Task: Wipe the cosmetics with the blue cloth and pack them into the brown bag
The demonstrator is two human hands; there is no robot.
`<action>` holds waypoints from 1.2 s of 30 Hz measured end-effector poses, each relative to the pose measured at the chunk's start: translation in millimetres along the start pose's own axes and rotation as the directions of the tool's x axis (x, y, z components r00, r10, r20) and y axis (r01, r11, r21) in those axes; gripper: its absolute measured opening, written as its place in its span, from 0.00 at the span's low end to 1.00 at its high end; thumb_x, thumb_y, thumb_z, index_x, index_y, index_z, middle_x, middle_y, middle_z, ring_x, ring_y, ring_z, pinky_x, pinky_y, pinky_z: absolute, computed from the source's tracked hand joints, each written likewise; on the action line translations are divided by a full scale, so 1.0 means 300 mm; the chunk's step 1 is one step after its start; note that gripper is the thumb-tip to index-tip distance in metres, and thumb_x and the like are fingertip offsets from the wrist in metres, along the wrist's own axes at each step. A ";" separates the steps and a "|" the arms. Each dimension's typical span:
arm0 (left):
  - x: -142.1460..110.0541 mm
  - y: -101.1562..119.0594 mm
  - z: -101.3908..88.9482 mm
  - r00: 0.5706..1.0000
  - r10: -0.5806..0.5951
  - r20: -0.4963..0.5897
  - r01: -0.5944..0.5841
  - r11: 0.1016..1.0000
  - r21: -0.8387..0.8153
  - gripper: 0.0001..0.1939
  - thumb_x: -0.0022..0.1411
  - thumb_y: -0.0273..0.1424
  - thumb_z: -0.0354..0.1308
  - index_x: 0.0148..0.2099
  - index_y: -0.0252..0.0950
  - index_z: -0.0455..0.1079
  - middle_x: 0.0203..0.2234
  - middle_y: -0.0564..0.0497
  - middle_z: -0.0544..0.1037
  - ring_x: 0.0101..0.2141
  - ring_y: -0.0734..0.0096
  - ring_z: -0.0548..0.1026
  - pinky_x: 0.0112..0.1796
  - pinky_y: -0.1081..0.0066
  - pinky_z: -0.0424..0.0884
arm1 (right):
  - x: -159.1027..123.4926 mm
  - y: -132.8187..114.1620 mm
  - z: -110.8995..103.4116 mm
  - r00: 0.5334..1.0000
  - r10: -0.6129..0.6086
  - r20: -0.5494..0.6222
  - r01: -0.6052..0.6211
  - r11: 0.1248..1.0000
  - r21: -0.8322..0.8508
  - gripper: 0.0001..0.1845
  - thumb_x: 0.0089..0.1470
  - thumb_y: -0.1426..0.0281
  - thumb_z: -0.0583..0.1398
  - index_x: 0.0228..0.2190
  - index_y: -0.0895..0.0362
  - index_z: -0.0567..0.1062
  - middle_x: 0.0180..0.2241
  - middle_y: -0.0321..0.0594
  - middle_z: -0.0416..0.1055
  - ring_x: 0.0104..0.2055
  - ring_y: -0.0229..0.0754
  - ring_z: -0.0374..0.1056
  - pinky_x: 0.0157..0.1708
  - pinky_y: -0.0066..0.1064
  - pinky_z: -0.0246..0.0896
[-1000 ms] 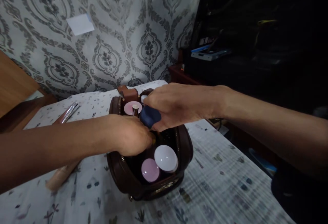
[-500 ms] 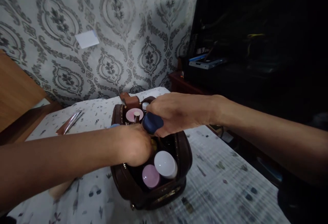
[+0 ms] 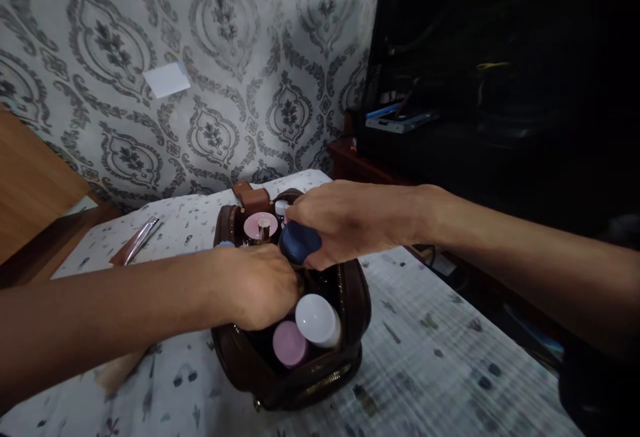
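An unzipped brown toiletry bag (image 3: pixel 357 317) stands on the printed cloth. My left hand (image 3: pixel 263 283) reaches down into its middle; the fingertips are out of sight inside, so what they touch is hidden. Over the bag's far right side, my right hand (image 3: pixel 330 223) is closed around a container with a rounded dark blue top (image 3: pixel 300 243). Near me in the bag stand a white-capped bottle (image 3: pixel 316 320) and a pink-capped one (image 3: pixel 290 343). At the far end are a pink round lid (image 3: pixel 255 223), a small tube with a pale tip (image 3: pixel 264 227) and a small white cap (image 3: pixel 281 208).
A shiny tube (image 3: pixel 137 240) lies on the white patterned cloth (image 3: pixel 410 357) to the left. Another beige item (image 3: pixel 123 370) lies partly under my left forearm. Behind is a patterned wall (image 3: pixel 215 57); a wooden board (image 3: pixel 37 177) stands at left, a dark screen (image 3: pixel 500 57) at right.
My left hand has turned slightly, showing more of its back, while staying inside the bag. The right hand keeps hold of the blue-topped container. The view has shifted a little.
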State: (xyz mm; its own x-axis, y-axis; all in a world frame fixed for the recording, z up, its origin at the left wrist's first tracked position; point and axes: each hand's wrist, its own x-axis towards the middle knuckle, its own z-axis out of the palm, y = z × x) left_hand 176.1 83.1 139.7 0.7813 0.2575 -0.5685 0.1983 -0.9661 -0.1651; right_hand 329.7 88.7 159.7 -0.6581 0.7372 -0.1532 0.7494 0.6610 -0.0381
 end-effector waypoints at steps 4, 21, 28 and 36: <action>-0.011 -0.012 0.003 0.999 -0.014 -0.032 0.013 1.000 -0.015 0.08 0.49 0.17 0.62 0.26 0.35 0.73 0.25 0.50 0.81 0.25 0.67 0.76 0.22 0.70 0.59 | 0.001 -0.001 0.000 1.000 -0.003 -0.004 0.003 1.000 -0.005 0.15 0.51 0.63 0.63 0.36 0.62 0.78 0.34 0.44 0.74 0.33 0.43 0.68 0.29 0.31 0.53; -0.124 -0.025 0.019 0.911 -0.360 -0.200 0.351 0.933 -0.076 0.04 0.56 0.22 0.58 0.32 0.35 0.72 0.28 0.47 0.77 0.30 0.62 0.76 0.25 0.68 0.60 | 0.015 -0.026 -0.003 0.999 0.051 0.012 -0.050 0.998 -0.049 0.17 0.51 0.60 0.63 0.38 0.60 0.78 0.33 0.43 0.75 0.32 0.43 0.69 0.28 0.30 0.51; -0.175 -0.070 0.076 0.758 -0.505 -0.412 0.392 0.858 -0.332 0.07 0.61 0.22 0.53 0.34 0.38 0.69 0.31 0.51 0.76 0.32 0.65 0.74 0.31 0.69 0.63 | 0.028 -0.048 -0.017 0.998 0.046 0.052 -0.043 0.997 -0.063 0.15 0.51 0.63 0.64 0.38 0.60 0.78 0.34 0.42 0.74 0.32 0.42 0.69 0.29 0.29 0.52; -0.235 -0.058 0.079 0.668 -0.564 -0.486 0.404 0.823 -0.400 0.10 0.66 0.26 0.48 0.30 0.38 0.61 0.27 0.53 0.70 0.27 0.69 0.66 0.29 0.68 0.57 | 0.088 -0.097 -0.006 0.992 -0.048 0.118 0.056 0.996 -0.064 0.15 0.53 0.62 0.62 0.37 0.59 0.79 0.34 0.44 0.77 0.36 0.47 0.73 0.29 0.32 0.54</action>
State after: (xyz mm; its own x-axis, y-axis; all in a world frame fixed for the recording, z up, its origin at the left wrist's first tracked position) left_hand 103.4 82.2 163.6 0.6972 0.7091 0.1052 0.7155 -0.6973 -0.0426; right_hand 290.4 89.0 158.4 -0.6800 0.6830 -0.2667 0.7053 0.7087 0.0165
